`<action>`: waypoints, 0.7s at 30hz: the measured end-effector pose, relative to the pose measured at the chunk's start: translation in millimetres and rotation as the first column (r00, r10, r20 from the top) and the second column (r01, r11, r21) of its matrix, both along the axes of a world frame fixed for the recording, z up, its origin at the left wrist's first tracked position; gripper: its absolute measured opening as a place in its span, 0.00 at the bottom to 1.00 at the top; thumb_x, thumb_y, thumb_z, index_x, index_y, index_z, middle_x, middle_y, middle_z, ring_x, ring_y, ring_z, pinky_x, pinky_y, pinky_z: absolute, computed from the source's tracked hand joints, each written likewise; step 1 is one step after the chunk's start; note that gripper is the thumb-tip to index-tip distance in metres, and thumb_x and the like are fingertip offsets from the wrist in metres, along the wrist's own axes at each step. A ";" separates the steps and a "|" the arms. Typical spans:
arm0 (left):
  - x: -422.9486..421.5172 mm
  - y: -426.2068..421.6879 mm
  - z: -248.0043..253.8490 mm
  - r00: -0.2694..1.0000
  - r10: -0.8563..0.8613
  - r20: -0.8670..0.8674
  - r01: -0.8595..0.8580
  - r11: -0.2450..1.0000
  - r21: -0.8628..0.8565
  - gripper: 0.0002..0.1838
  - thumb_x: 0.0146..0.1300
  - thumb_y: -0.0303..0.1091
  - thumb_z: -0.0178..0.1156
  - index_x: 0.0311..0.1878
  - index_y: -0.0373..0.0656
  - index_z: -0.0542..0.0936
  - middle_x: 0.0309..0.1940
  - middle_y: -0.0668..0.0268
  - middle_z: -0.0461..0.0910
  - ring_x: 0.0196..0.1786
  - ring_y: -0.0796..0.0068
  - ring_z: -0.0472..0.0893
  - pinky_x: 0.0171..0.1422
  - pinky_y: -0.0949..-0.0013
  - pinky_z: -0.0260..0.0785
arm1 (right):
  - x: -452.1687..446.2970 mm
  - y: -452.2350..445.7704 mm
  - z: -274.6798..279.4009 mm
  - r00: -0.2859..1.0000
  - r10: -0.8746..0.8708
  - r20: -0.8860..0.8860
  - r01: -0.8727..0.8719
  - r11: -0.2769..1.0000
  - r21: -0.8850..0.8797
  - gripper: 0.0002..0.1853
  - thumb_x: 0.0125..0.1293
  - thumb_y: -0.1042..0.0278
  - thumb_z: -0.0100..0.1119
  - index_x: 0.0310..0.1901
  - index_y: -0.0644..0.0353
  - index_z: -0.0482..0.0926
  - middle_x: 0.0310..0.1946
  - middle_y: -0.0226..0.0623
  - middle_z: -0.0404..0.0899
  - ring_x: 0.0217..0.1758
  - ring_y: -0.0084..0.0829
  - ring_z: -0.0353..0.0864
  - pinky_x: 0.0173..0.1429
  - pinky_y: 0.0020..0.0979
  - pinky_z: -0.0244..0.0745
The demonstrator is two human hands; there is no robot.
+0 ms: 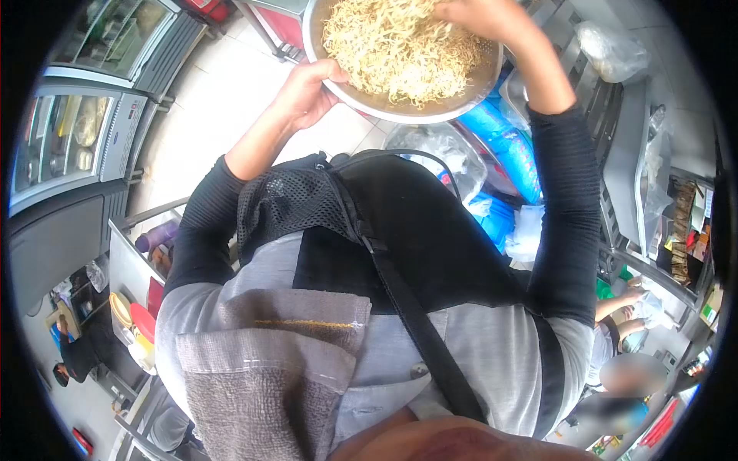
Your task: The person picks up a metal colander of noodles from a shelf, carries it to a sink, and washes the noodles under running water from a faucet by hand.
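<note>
My left hand (304,94) holds the wide, round, silver metal bowl (438,115) by its near left edge. The thumb lies over the rim, pointing in toward the food, while the other fingers curl beneath the bowl, partly hidden by it, so the grip is narrow and closed on the metal. Just past that thumb, filling most of the bowl, is a heap of thin, tangled, pale-yellow strands (400,58).

My right hand (488,17) reaches in over the far right side, palm down, its fingers at the top of the heap and touching the strands. The fingertips are partly lost among them at the edge of view, so I cannot tell how far apart they are or whether they pinch any.

Beneath the bowl, on the near side of my right fingers, are a crumpled clear plastic bag (442,150) and a bright blue plastic sack (503,146). Out to the right of those fingers, another clear plastic bag (611,52) rests on a slatted metal rack. Left of my left fingers spreads the pale tiled floor (223,84), and well beyond it stands a grey, glass-fronted fridge (61,138).
</note>
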State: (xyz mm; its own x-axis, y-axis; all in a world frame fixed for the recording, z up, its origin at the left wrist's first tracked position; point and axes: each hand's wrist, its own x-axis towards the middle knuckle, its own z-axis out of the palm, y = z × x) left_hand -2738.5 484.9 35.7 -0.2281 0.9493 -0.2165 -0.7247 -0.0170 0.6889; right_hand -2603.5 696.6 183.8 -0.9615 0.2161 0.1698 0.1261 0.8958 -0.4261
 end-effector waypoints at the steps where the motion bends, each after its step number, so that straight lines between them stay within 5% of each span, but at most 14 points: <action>1: -0.5 0.8 2.8 1.000 -0.010 -0.006 0.010 1.000 0.007 0.27 0.51 0.20 0.55 0.59 0.28 0.68 0.50 0.54 0.78 0.51 0.62 0.80 0.56 0.55 0.77 | -0.2 3.7 8.4 0.998 0.011 -0.065 -0.007 0.998 0.068 0.21 0.48 0.75 0.66 0.47 0.59 0.80 0.41 0.48 0.83 0.47 0.41 0.82 0.52 0.35 0.76; 9: -5.3 -2.7 0.9 0.999 0.006 -0.046 -0.007 1.000 -0.015 0.31 0.51 0.19 0.55 0.63 0.33 0.66 0.55 0.56 0.77 0.54 0.62 0.79 0.57 0.55 0.76 | 1.1 -3.0 39.9 0.994 0.006 -0.110 -0.022 0.989 -0.144 0.16 0.56 0.68 0.64 0.47 0.57 0.79 0.41 0.39 0.82 0.46 0.34 0.80 0.53 0.33 0.73; 12: -6.9 -4.1 -3.9 0.998 0.013 -0.053 -0.012 1.000 0.003 0.32 0.51 0.18 0.55 0.64 0.34 0.65 0.55 0.56 0.76 0.55 0.62 0.79 0.59 0.56 0.75 | 4.1 34.4 -23.6 0.967 -0.101 0.233 0.104 0.995 -0.003 0.27 0.56 0.68 0.65 0.59 0.52 0.74 0.58 0.43 0.73 0.60 0.35 0.75 0.59 0.36 0.73; 13: -6.9 -5.3 -2.9 0.998 0.022 -0.060 -0.022 1.000 -0.004 0.32 0.51 0.18 0.55 0.64 0.34 0.65 0.55 0.56 0.76 0.55 0.62 0.78 0.59 0.57 0.74 | 9.5 7.3 -19.7 0.985 0.157 0.071 -0.156 0.988 -0.015 0.26 0.57 0.69 0.63 0.60 0.55 0.74 0.55 0.40 0.77 0.57 0.31 0.77 0.57 0.32 0.75; 15: -6.1 -6.9 0.2 0.996 0.047 -0.075 -0.047 0.999 -0.007 0.31 0.50 0.18 0.56 0.62 0.32 0.67 0.54 0.54 0.77 0.55 0.62 0.78 0.61 0.58 0.73 | 11.8 -1.7 -20.7 0.960 0.256 0.110 -0.262 0.964 0.039 0.25 0.60 0.67 0.61 0.60 0.60 0.73 0.51 0.43 0.80 0.56 0.36 0.79 0.58 0.32 0.74; 18: -6.2 -11.7 -4.3 0.993 0.068 -0.096 -0.071 0.997 -0.027 0.29 0.47 0.19 0.56 0.58 0.26 0.71 0.53 0.53 0.78 0.54 0.60 0.78 0.61 0.60 0.70 | -4.0 11.6 -9.4 0.991 -0.018 0.134 0.015 1.000 0.023 0.28 0.59 0.59 0.65 0.61 0.59 0.73 0.53 0.45 0.79 0.58 0.38 0.78 0.62 0.35 0.72; 21: -8.6 -14.0 2.5 0.992 -0.001 -0.128 -0.011 0.995 -0.095 0.29 0.48 0.19 0.55 0.58 0.26 0.70 0.52 0.53 0.78 0.53 0.61 0.78 0.61 0.59 0.71 | -28.4 5.5 -40.8 0.984 -0.108 0.143 0.111 0.994 -0.009 0.34 0.55 0.48 0.69 0.61 0.56 0.73 0.57 0.46 0.77 0.60 0.39 0.77 0.63 0.38 0.71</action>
State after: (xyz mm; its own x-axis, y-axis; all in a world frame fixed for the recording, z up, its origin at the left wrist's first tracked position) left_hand -2747.1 470.9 38.2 -0.2646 0.9245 -0.2743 -0.6305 0.0494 0.7747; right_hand -2631.9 702.2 143.0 -0.9460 0.3230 0.0283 0.2835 0.8663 -0.4113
